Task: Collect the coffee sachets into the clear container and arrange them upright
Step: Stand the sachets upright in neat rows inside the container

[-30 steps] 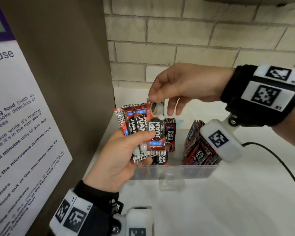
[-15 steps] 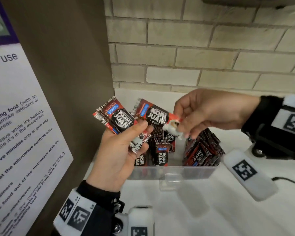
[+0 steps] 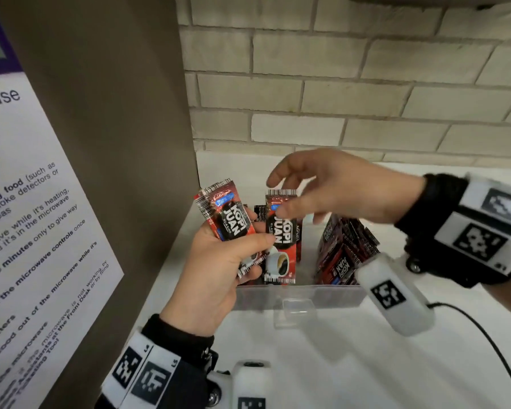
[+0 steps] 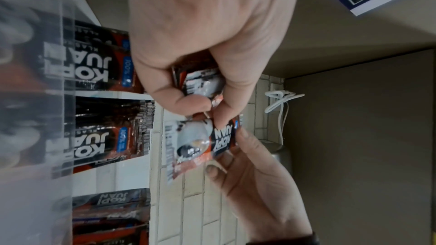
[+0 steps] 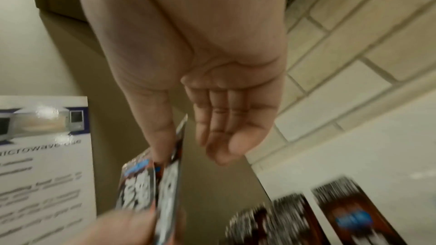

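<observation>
Pale brick wall [image 3: 366,84] backed a white counter [image 3: 351,364], with a brown cabinet side carrying a microwave-use notice [image 3: 27,231] at left. On the counter sat the clear container [image 3: 301,296], Kopi Juan sachets [image 3: 345,255] standing inside. Above its left end, the left hand [image 3: 216,276] gripped a tilted sachet bundle [image 3: 229,224], thumb curled across it. The right hand [image 3: 331,193] pinched the top of one upright sachet [image 3: 281,231] between thumb and a finger, remaining fingers loosely extended.
</observation>
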Motion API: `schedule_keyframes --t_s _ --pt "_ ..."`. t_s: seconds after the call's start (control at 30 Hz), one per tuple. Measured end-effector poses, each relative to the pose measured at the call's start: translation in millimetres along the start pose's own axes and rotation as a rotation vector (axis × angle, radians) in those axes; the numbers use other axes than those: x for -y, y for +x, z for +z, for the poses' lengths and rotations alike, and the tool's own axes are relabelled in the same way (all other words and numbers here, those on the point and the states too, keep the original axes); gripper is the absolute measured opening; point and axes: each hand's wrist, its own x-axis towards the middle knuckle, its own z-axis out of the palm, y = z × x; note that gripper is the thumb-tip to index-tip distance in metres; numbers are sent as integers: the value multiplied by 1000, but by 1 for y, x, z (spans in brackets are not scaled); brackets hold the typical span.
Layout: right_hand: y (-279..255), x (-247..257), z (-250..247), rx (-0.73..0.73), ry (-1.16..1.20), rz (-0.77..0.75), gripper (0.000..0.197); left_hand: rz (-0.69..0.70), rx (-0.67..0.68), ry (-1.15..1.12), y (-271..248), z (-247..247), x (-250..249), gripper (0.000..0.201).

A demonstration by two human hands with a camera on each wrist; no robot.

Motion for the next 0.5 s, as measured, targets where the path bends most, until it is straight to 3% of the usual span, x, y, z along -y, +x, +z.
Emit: schedule_keyframes --t_s 0.07,0.17,0.33,0.5 --pt "8 8 -7 60 -72 -17 17 -14 21 20 -1 1 1 30" --pt "21 9 -16 135 -184 30 13 -56 5 -7 -1 2 1 23" --pt "45 -3 -41 104 -358 177 1 -86 -65 -123 4 -5 -8 22" --pt "63 -26 -28 213 -536 249 19 -101 -85 -177 5 -9 -13 17"
